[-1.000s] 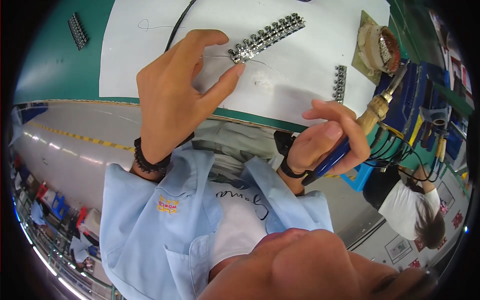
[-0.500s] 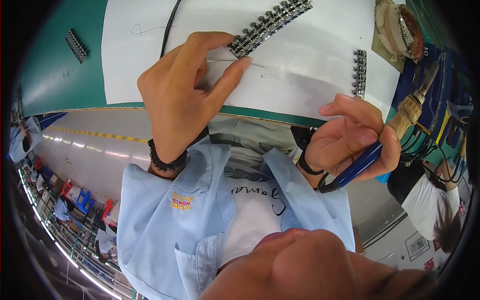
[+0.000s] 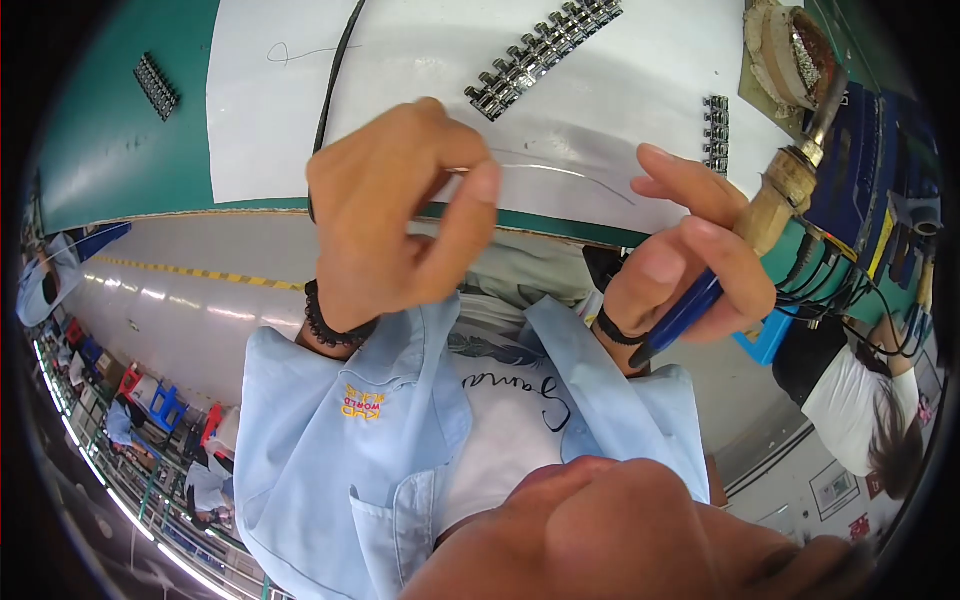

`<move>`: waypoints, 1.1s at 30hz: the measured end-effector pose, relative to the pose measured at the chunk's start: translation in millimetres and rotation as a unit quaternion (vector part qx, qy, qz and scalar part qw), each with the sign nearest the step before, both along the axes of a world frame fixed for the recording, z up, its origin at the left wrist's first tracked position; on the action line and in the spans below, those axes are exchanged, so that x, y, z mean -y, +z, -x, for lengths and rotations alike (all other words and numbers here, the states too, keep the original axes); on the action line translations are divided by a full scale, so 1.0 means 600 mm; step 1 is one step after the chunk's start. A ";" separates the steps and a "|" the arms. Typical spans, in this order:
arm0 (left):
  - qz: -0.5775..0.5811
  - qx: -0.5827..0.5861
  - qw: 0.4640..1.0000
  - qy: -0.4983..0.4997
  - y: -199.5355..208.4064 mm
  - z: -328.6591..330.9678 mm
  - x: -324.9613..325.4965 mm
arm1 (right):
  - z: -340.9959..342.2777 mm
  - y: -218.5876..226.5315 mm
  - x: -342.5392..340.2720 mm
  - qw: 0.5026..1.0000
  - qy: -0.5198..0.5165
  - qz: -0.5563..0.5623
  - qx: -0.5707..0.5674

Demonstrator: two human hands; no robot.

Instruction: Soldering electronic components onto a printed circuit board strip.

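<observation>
A thin silvery wire, which looks like solder wire (image 3: 562,170), is pinched between the thumb and fingers of my left hand (image 3: 395,205). Its free end runs rightward and droops over the front of the white sheet (image 3: 260,140). My right hand (image 3: 735,280) grips a soldering iron (image 3: 782,200) by its blue handle, with the metal tip pointing up and away to the right. Just beyond my left hand lies a slanted row of small shiny metal parts (image 3: 545,60), apart from both hands. A shorter row of similar parts (image 3: 716,135) lies beyond my right fingers.
Another short row of parts (image 3: 155,87) lies on the green tabletop (image 3: 90,150) at far left. A black cable (image 3: 335,75) and a thin looped wire (image 3: 287,53) cross the sheet. At back right stands a round container (image 3: 770,55), near blue equipment (image 3: 850,165) and cables.
My left hand has pulled back from the slanted row toward me, bringing the wire along. My right hand has shifted left, and the iron's tip now points more upward.
</observation>
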State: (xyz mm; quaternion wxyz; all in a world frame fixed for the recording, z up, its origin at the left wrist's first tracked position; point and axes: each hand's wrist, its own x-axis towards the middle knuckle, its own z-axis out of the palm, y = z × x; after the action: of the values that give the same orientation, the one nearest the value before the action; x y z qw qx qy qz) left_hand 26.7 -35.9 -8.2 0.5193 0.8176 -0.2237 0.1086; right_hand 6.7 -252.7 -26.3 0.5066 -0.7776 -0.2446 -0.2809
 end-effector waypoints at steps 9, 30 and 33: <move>0.069 -0.038 0.990 -0.117 0.017 -0.007 0.031 | 0.004 0.002 -0.010 0.995 0.048 -0.087 -0.025; 0.098 -0.031 0.971 0.215 -0.001 0.003 -0.037 | 0.004 -0.005 0.011 1.000 0.015 -0.021 0.017; 0.091 0.020 0.973 0.211 -0.010 0.002 -0.031 | 0.015 -0.010 0.004 0.999 0.030 -0.023 0.015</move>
State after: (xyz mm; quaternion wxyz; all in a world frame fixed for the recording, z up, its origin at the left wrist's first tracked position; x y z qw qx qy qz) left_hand 25.8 -17.5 -14.5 0.5519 0.7936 -0.0460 0.2521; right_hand -2.5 -255.0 -32.2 0.5290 -0.7534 -0.2691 -0.2830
